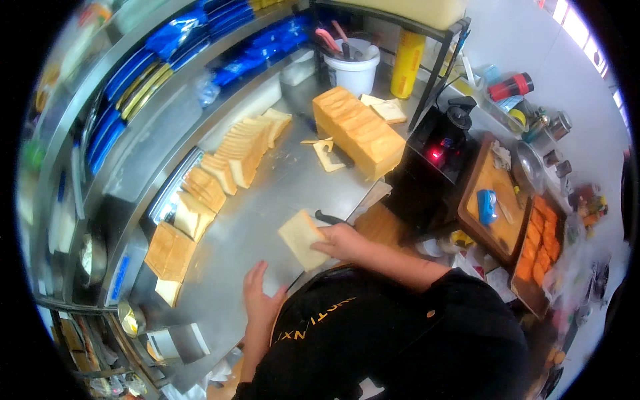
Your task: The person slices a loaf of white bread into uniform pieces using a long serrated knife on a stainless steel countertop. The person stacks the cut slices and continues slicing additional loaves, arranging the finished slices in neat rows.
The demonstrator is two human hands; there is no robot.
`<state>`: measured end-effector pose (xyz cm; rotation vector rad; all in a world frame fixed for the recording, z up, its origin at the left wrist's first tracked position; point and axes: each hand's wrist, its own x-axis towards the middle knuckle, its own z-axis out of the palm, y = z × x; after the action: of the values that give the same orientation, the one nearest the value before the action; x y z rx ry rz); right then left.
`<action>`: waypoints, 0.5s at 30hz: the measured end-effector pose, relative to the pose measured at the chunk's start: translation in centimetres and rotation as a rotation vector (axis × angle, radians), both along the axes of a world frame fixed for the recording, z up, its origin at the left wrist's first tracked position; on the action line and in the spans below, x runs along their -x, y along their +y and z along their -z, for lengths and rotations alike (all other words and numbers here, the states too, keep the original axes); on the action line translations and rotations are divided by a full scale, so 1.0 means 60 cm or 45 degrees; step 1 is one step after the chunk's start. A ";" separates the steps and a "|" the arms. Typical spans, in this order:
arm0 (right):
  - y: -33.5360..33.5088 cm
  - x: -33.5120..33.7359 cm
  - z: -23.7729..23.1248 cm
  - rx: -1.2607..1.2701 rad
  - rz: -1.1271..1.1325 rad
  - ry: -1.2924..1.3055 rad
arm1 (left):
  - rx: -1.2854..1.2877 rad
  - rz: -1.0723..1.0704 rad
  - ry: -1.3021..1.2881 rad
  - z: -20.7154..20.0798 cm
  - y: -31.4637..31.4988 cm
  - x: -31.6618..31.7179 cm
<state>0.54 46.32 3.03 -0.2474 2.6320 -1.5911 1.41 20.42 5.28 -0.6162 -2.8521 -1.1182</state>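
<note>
The left hand (260,293) lies flat and open on the shiny desk (267,207), holding nothing. At about 1 o'clock from it, the right hand (340,241) grips a slice of bread (301,238) by its edge, just above the desk. Farther off at 11 o'clock, a row of slices (227,163) leans along the wall. At 12 o'clock sits a big loaf (357,130).

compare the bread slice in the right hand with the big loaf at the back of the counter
The bread slice is one thin, pale square piece; the big loaf is a long uncut block with a golden-orange crust. The slice is held off the steel counter by the right hand; the loaf rests on it, untouched. The slice is near the person; the loaf lies farther back. Both look like the same white sandwich bread.
</note>
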 end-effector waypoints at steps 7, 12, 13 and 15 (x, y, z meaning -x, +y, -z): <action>0.096 0.031 -0.041 -0.169 -0.350 0.286 | 0.172 0.172 0.025 -0.056 0.244 0.053; 0.163 0.051 -0.037 -0.041 -0.330 0.550 | -0.073 0.176 -0.301 0.014 0.283 0.069; 0.176 0.054 -0.044 -0.050 -0.317 0.458 | -0.151 0.175 -0.452 0.022 0.287 0.073; 0.201 0.060 -0.068 -0.066 -0.290 0.276 | 0.174 0.143 -0.265 0.005 0.304 0.075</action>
<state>-3.07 58.38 7.13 -0.7264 2.6743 -1.4966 -3.07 38.66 4.98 -0.7150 -3.1290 -1.0668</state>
